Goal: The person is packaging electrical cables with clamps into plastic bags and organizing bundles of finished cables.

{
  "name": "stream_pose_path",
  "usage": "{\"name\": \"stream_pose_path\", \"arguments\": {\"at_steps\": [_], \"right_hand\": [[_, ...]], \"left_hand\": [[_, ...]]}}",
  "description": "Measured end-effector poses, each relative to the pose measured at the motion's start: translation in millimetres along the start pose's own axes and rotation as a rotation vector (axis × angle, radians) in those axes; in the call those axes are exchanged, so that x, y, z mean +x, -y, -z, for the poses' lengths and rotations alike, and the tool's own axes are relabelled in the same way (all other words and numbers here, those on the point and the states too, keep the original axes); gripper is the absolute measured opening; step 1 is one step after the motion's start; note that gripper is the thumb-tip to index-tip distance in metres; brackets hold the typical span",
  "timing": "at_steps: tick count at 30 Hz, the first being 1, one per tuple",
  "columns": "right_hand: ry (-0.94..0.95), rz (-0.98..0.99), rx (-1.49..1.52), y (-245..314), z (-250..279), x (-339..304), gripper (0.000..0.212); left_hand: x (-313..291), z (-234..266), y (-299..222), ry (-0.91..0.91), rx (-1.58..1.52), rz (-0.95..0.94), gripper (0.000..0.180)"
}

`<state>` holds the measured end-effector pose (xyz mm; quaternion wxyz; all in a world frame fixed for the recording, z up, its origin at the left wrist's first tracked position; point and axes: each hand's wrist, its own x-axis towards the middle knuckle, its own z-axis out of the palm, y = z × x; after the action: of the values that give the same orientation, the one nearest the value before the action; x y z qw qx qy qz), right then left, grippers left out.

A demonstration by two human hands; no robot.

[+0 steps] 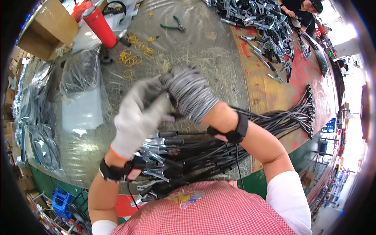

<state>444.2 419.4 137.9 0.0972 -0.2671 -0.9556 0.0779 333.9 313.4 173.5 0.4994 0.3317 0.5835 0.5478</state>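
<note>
My left hand (135,119), in a pale glove, and my right hand (190,94), in a grey striped glove, meet above the worn table. Both are closed and slightly blurred, fingers curled toward each other. Something dark shows between them, too hidden to name. Just below lies a thick bundle of black cables (211,154), running right under my right forearm. Metal clamps (156,156) with black sleeves sit at its left end, close to my left wrist. The cables' far ends (307,111) fan out on the right side of the table.
Yellow rubber bands (129,58) and green-handled pliers (174,26) lie beyond my hands. A red bottle (100,27) and cardboard box (51,27) stand far left, near plastic bags (80,74). Many metal clamps (258,19) are heaped far right; another person (301,11) works behind them.
</note>
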Motion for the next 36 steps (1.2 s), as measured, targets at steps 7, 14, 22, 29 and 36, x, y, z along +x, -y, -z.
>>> {"name": "stream_pose_path", "arguments": {"at_steps": [7,14,22,29,36], "right_hand": [[0.089,-0.418,0.26,-94,-2,-122,0.031],[0.656,-0.557,0.271,-102,-47,-211,0.049],[0.734,-0.509,0.375,-96,-53,-182,0.051],[0.506,-0.25,0.435,-13,-46,-91,0.029],[0.432,-0.084,0.686,34,-47,-79,0.029]], "left_hand": [[3,70,87,-0.078,0.674,0.066,0.037],[10,41,117,0.376,1.508,0.278,0.037],[26,48,63,0.335,0.821,0.306,0.033],[2,1,5,0.223,0.312,0.242,0.035],[-37,0,27,0.174,0.521,-0.035,0.035]]}}
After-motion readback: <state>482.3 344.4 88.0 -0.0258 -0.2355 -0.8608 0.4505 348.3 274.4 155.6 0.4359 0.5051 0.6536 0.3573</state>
